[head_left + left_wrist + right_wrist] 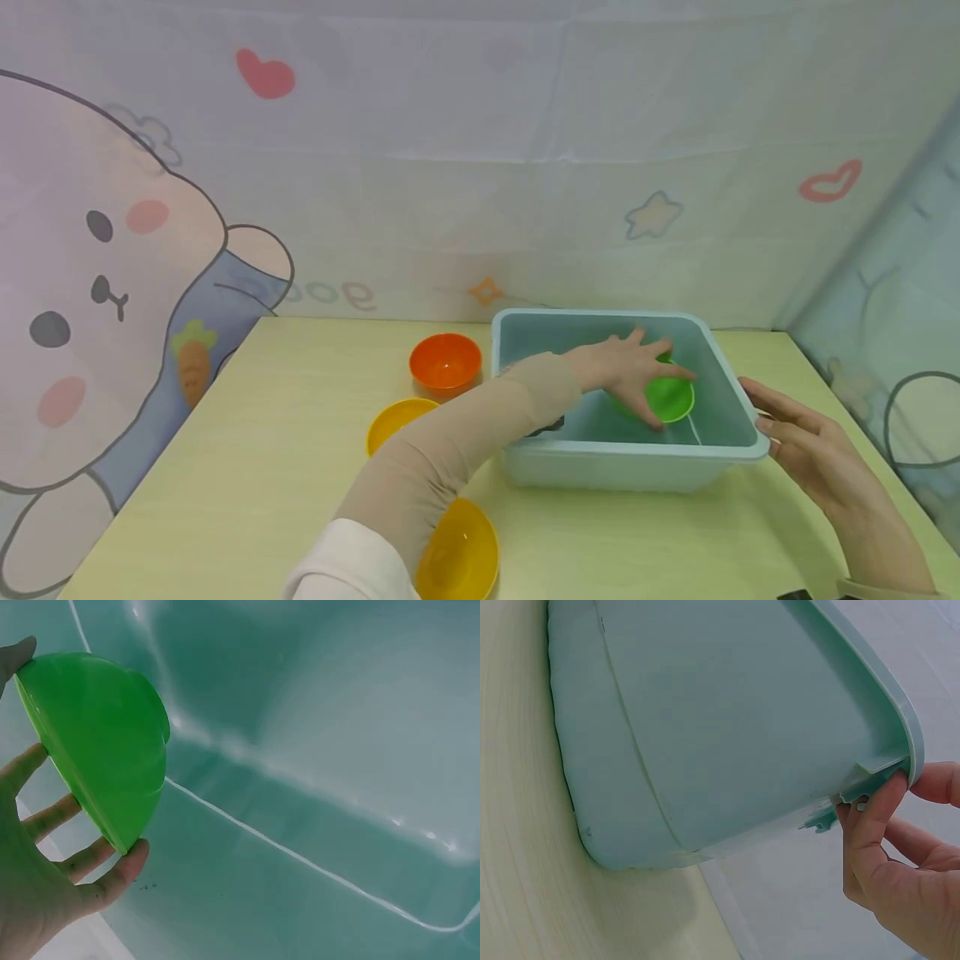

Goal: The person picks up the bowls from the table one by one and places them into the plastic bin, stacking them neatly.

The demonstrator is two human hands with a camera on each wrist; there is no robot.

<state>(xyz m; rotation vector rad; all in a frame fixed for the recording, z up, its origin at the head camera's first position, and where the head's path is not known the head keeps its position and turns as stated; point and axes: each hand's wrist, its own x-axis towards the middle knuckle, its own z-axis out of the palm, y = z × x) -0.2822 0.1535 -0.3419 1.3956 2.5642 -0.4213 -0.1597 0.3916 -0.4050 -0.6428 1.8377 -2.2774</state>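
Note:
Inside the light teal plastic bin, my left hand holds a green bowl by its rim with spread fingers. In the left wrist view the bowl is tilted on its side, with fingertips set along its rim. At the bin's right end, my right hand grips the rim. The right wrist view has the thumb and fingers pinching the lip at a corner of the bin.
Left of the bin stand an orange bowl and a yellow bowl, partly hidden by my left arm. Another yellow bowl sits nearer the front, beside the sleeve. A printed cloth hangs behind the pale wooden table.

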